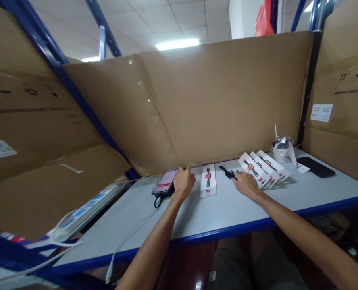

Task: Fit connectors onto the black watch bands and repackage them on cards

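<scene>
My left hand [184,182] is beside the phone [166,182], its fingers curled at a thin, clear plastic piece [196,165] that is hard to make out. My right hand [247,183] has its fingers closed at the near end of a slim black strap-like item [227,172] lying on the table. Between the hands lies a flat white package [208,181] printed with a black item and an orange patch. Several similar white packages [253,169] lean in an overlapping row just right of my right hand.
The grey table [130,225] has a blue front edge. A cup in a clear bag [282,148] and a dark phone-shaped object [316,166] are at the right. Cardboard walls [227,100] enclose the back and sides. A white cable [127,233] hangs over the front edge, near a power strip [85,209].
</scene>
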### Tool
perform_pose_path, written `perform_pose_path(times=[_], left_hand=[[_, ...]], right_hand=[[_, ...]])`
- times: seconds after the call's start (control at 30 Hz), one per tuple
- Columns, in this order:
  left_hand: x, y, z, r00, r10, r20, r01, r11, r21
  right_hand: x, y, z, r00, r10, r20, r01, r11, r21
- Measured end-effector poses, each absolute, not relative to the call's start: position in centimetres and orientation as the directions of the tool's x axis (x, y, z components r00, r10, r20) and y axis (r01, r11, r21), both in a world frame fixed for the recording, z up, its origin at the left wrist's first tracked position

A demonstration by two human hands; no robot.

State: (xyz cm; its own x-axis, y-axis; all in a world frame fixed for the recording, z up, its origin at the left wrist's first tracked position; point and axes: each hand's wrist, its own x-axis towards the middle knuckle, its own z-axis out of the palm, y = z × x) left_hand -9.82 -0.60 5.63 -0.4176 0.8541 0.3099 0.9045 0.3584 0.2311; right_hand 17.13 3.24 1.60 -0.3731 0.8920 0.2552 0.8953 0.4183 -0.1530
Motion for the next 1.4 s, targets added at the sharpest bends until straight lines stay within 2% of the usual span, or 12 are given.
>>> perform_pose_path(times=[0.1, 0.17, 0.37, 0.5, 0.67, 0.77, 0.97, 1.17, 1.2, 1.3, 1.4], left_hand=[[-10.8, -0.1, 5.8, -0.481, 0.849, 0.219, 0.876, 0.459, 0.147], [-11.3, 0.4, 5.6, -0.509, 0.849, 0.144, 0.859, 0.49, 0.147], [-11.7, 1.2, 5.3, -0.511, 0.81, 0.287, 0.853, 0.521, 0.047], [-12.2, 1.1, 6.1, -0.498, 0.825, 0.267, 0.856, 0.517, -0.001], [-12.1, 0.5, 6.5, -0.465, 0.863, 0.197, 0.86, 0.493, -0.13], [-10.8, 0.3, 5.8, -0.41, 0.897, 0.167, 0.891, 0.433, -0.138], [-7.7, 0.2, 5.2, -0.35, 0.929, 0.118, 0.932, 0.358, -0.051], [-8.2, 0.1, 7.6, -0.311, 0.911, 0.27, 0.95, 0.309, 0.054], [-8.7, 0.2, 7.7, -0.352, 0.889, 0.293, 0.936, 0.331, 0.121], [-9.9, 0.6, 6.9, -0.463, 0.856, 0.231, 0.871, 0.391, 0.297], [-10.9, 0.8, 6.0, -0.472, 0.86, 0.194, 0.835, 0.366, 0.411]], right_hand=[[17.1, 3.3, 1.6, -0.372, 0.893, 0.254, 0.894, 0.418, -0.162], [17.1, 3.4, 1.6, -0.364, 0.898, 0.249, 0.897, 0.409, -0.166], [17.1, 3.4, 1.6, -0.36, 0.901, 0.242, 0.899, 0.404, -0.166], [17.1, 3.5, 1.6, -0.362, 0.897, 0.252, 0.901, 0.406, -0.153], [17.1, 3.6, 1.6, -0.371, 0.895, 0.247, 0.9, 0.412, -0.143], [17.2, 3.7, 1.5, -0.373, 0.891, 0.259, 0.898, 0.417, -0.143], [17.2, 3.9, 1.2, -0.376, 0.889, 0.259, 0.898, 0.419, -0.134], [17.2, 3.8, 1.4, -0.377, 0.891, 0.253, 0.893, 0.422, -0.154], [17.2, 3.8, 1.5, -0.375, 0.892, 0.253, 0.894, 0.42, -0.158], [17.1, 3.7, 1.5, -0.368, 0.894, 0.254, 0.895, 0.415, -0.166], [17.1, 3.7, 1.5, -0.364, 0.897, 0.249, 0.893, 0.412, -0.179]])
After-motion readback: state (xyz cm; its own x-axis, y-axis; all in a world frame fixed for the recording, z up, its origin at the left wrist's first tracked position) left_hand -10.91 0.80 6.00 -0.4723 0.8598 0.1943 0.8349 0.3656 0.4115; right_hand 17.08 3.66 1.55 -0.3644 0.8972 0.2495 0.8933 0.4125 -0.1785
